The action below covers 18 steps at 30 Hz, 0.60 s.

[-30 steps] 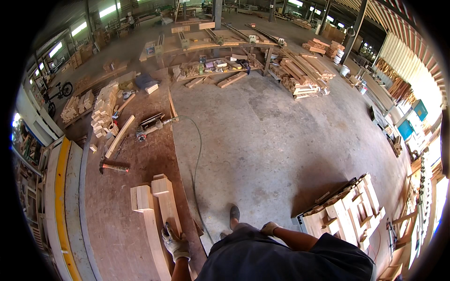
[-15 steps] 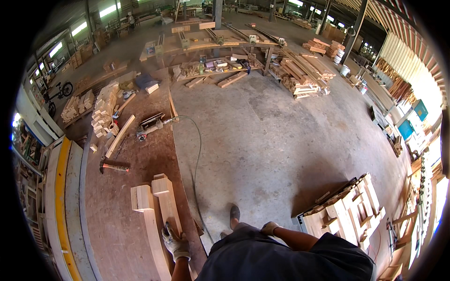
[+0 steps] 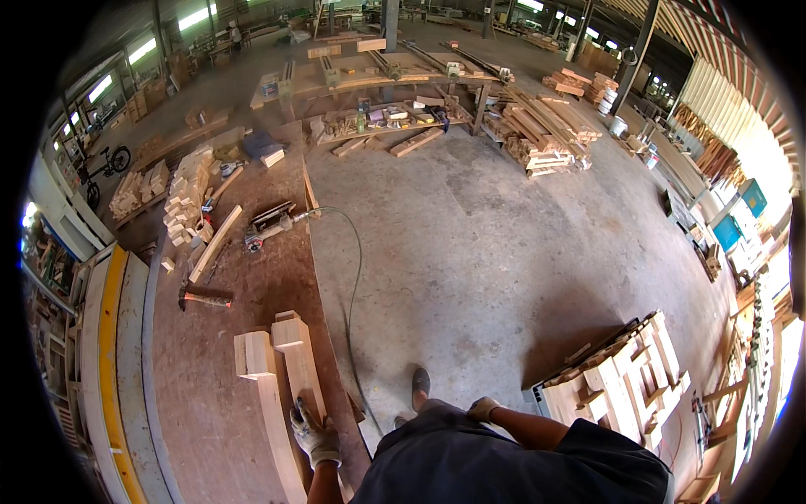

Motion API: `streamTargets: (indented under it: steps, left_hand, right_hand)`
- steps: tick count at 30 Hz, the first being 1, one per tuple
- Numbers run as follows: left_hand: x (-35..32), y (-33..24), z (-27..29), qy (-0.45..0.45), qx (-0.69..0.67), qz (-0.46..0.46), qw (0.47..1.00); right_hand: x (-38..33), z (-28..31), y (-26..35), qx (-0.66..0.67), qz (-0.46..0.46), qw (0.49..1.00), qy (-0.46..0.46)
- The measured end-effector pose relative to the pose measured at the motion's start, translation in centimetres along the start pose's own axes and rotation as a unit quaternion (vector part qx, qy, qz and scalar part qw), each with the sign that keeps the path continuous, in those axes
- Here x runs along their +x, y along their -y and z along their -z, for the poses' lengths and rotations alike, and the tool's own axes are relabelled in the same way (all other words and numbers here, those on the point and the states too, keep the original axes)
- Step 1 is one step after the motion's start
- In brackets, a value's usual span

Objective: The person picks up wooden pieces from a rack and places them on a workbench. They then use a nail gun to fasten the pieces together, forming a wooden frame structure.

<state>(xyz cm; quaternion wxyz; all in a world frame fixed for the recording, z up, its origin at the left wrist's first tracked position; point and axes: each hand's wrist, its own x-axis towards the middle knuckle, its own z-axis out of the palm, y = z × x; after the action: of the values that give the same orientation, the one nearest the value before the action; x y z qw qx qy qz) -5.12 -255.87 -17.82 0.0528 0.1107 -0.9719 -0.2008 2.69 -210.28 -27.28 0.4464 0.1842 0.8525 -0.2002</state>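
My left hand (image 3: 316, 437), in a pale work glove, lies on the right one of two long wooden posts (image 3: 300, 361) on the brown bench. Its fingers are apart and stretched over the wood. Close alongside is the left post (image 3: 270, 403); both have a thicker block at the far end. My right hand (image 3: 484, 409), also gloved, is at my waist near the dark clothing, away from the wood. Its fingers are mostly hidden. Farther up the bench lie a hammer (image 3: 206, 300) with an orange-and-black handle and a loose wooden strip (image 3: 216, 244).
An air tool (image 3: 270, 228) with a green hose (image 3: 359, 260) lies on the bench; the hose droops to the floor. Stacked wooden blocks (image 3: 186, 202) stand beyond. At the right is a pile of wooden pieces (image 3: 617, 382). A long clamp table (image 3: 353, 77) stands ahead.
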Motion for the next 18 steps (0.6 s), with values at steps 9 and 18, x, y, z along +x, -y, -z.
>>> streamTargets:
  steps: [9,18]
  left_hand:
    - [0.1,-0.4,0.5,0.007,-0.004,0.007,1.0]
    - [0.0,-0.5,0.4,0.016,0.003,0.02,1.0]
  right_hand:
    - [0.1,0.0,0.1,-0.004,-0.01,1.0,0.018]
    - [-1.0,0.8,0.7,-0.039,0.023,0.998,0.032]
